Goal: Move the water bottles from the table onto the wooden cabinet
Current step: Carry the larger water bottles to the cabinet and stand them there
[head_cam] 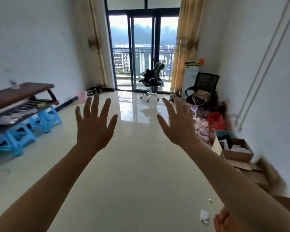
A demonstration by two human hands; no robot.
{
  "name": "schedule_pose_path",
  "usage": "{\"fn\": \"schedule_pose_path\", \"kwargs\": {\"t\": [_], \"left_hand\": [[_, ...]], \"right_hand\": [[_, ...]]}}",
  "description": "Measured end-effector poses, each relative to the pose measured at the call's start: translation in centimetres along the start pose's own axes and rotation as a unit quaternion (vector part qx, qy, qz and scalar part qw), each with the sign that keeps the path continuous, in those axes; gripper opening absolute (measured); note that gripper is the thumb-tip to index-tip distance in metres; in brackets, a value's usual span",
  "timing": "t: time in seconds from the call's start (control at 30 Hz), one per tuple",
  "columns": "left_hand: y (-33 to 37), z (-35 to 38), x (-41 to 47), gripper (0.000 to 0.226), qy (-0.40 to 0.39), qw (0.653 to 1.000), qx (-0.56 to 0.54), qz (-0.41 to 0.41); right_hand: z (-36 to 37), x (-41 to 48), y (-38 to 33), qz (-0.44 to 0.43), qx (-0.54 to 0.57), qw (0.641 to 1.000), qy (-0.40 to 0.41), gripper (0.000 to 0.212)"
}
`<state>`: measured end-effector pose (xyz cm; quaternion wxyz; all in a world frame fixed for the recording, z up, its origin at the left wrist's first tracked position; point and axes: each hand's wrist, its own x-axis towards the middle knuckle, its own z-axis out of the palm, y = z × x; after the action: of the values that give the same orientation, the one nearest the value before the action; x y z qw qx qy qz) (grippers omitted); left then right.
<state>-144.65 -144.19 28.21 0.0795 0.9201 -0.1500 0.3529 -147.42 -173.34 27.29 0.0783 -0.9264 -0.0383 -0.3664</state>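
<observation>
Bare left hand (94,126), right hand (177,124), fingers splayed, empty

The left forearm (60,181) and right forearm (233,185) are bare from the wrist to the frame's edge, slim and smooth. The left hand (94,129) and right hand (179,126) are bare too, with long, slender fingers. Salmon-orange cloth (224,220) shows at the lower right corner (possibly the person's clothing; it cannot be told).
</observation>
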Motion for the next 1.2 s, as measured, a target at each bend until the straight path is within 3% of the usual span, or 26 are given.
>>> {"fn": "schedule_pose_path", "kwargs": {"t": [0.37,0.77,1.07,1.2], "left_hand": [[-21.1,7.6,4.6,0.069,-0.042,0.984,0.121,-0.122],[-40.3,21.1,27.9,0.070,-0.028,0.965,0.194,-0.173],[-59.8,26.8,33.1,0.071,0.014,0.942,0.227,-0.247],[-73.0,30.4,35.6,0.072,0.008,0.931,0.231,-0.282]], "right_hand": [[22.1,14.9,-15.5,-0.127,0.101,0.987,-0.001,0.070],[46.1,43.3,-23.7,-0.204,0.120,0.972,-0.002,0.081],[62.0,58.2,-38.3,-0.258,0.176,0.950,-0.022,0.088],[71.4,64.5,-48.2,-0.276,0.188,0.942,-0.041,0.090]]}}
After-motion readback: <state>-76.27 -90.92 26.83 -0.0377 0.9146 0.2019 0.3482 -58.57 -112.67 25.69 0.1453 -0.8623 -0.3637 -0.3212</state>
